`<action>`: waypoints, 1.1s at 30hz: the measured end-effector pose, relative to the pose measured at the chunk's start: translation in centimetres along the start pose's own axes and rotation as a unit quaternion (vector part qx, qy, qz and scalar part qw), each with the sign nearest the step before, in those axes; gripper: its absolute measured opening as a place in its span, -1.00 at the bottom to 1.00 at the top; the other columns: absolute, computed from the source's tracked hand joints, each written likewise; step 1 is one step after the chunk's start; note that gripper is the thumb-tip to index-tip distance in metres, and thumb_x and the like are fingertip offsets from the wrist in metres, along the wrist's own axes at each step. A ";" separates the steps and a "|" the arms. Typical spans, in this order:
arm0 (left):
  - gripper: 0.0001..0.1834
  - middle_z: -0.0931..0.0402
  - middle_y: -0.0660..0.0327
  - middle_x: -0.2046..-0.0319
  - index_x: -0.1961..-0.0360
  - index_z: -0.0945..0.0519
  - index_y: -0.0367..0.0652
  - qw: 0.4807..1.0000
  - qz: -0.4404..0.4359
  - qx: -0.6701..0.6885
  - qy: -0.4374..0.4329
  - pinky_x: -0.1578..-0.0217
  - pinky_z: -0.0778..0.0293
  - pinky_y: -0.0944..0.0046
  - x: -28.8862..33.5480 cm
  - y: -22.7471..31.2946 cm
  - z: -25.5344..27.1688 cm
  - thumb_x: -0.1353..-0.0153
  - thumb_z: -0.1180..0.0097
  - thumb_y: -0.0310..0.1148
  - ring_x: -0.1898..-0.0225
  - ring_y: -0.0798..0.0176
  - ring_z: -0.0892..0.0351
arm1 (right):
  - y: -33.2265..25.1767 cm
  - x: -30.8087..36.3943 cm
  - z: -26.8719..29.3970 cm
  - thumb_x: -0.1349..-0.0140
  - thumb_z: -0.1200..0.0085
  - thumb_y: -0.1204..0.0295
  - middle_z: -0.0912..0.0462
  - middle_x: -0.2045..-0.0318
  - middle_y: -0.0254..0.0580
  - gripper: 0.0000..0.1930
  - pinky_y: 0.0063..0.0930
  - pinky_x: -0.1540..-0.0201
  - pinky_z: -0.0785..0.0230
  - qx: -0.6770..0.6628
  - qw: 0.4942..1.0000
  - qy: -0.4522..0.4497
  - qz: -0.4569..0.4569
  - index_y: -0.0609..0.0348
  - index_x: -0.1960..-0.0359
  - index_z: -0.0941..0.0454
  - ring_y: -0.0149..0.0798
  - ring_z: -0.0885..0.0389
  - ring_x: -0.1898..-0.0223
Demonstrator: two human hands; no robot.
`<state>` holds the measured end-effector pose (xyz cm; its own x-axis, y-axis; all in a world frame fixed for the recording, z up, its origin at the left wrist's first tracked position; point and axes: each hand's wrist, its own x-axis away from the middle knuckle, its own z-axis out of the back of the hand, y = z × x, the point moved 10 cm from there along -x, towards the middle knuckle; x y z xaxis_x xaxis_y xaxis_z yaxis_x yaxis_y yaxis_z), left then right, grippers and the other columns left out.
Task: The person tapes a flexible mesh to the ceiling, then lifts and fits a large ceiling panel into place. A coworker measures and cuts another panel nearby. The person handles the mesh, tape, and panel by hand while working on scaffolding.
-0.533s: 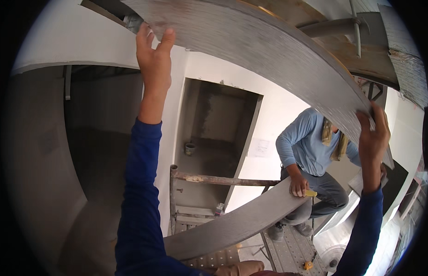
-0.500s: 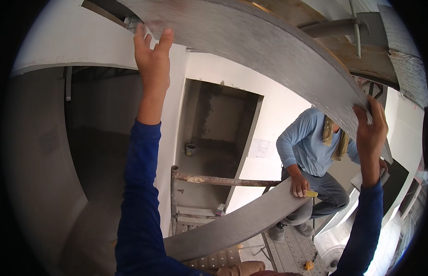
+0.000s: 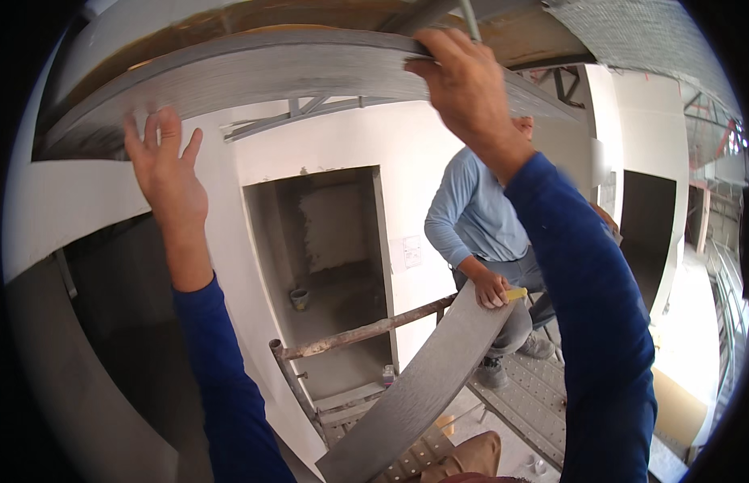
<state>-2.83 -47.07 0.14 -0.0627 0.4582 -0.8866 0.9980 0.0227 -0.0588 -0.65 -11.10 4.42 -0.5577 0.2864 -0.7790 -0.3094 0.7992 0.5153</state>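
Observation:
A long grey plank (image 3: 302, 76) spans the top of the view, raised overhead and bowed by the lens. My left hand (image 3: 172, 173) is open, fingers spread and tips up against the plank's left part. Further right, my right hand (image 3: 467, 88) is shut on the plank, its fingers hooked over the upper edge. A second grey plank (image 3: 419, 394) slopes below, between my arms. A co-worker in a light blue shirt (image 3: 463, 205) holds its far end with one hand (image 3: 492, 290), beside a small yellow object (image 3: 516, 295). My right arm partly covers the co-worker.
A rusty scaffold rail (image 3: 366, 334) crosses ahead, by a perforated metal platform (image 3: 523, 402). Behind it a doorway shows a bucket (image 3: 300, 299) on the floor. Overhead are a pipe (image 3: 415, 20) and a woven sheet (image 3: 632, 32). White walls (image 3: 326, 141) surround the doorway.
The overhead plank now lies more level across the view. My right hand has gone from its right end to its upper edge nearer the middle. The view has turned right.

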 end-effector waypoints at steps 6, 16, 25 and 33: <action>0.20 -0.05 -0.27 -0.48 -0.56 0.28 -0.42 0.997 0.056 0.048 -0.002 -0.39 -0.23 -0.36 0.2 -0.8 -2.3 -0.34 -0.36 -0.07 -0.53 -0.43 0.01 | 0.2 -0.4 -0.8 -0.24 -0.29 0.35 -0.68 0.27 -0.23 -0.79 -0.05 0.05 -0.36 -0.001 1.000 0.010 -0.021 0.02 0.10 -0.64 0.00 -0.62 0.09; 0.10 0.35 -0.22 -0.59 -0.60 0.04 -0.25 0.970 0.171 0.174 0.001 -0.46 -0.14 -0.31 -2.6 -9.5 -4.9 -0.29 -0.38 -0.01 -0.59 -0.40 0.22 | 0.6 -1.2 -1.5 -0.25 -0.23 0.36 -0.58 0.25 -0.05 -0.73 -0.03 0.00 -0.29 0.030 0.999 -0.023 -0.018 0.07 0.04 -0.52 0.11 -0.56 0.07; 0.15 -0.01 -0.11 -0.52 -0.57 0.05 -0.18 0.947 0.177 0.269 0.008 -0.42 -0.16 -0.41 -3.8 -13.4 -4.6 -0.21 -0.46 -0.02 -0.56 -0.35 0.08 | -0.5 -1.2 -1.8 -0.30 -0.27 0.27 -0.67 0.18 -0.22 -0.67 -0.07 0.07 -0.38 0.079 0.997 -0.012 -0.001 0.03 -0.06 -0.61 -0.04 -0.63 0.05; -0.12 -0.40 -0.12 -0.26 -0.45 -0.15 -0.40 0.977 0.186 0.100 0.025 -0.25 -0.47 -0.17 0.1 -9.8 -0.8 -0.30 -0.38 -0.24 -0.29 -0.12 -0.43 | 1.0 0.5 -1.1 -0.30 -0.28 0.32 -0.69 0.12 -0.06 -0.68 -0.12 -0.04 -0.43 0.087 0.994 -0.053 -0.039 0.12 -0.04 -0.61 0.08 -0.65 0.06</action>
<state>-12.63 -46.49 1.02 0.3094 0.4445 -0.8406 0.9303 -0.3248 0.1706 -2.08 -10.73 4.92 -0.4501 0.2675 -0.8520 -0.2047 0.8977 0.3900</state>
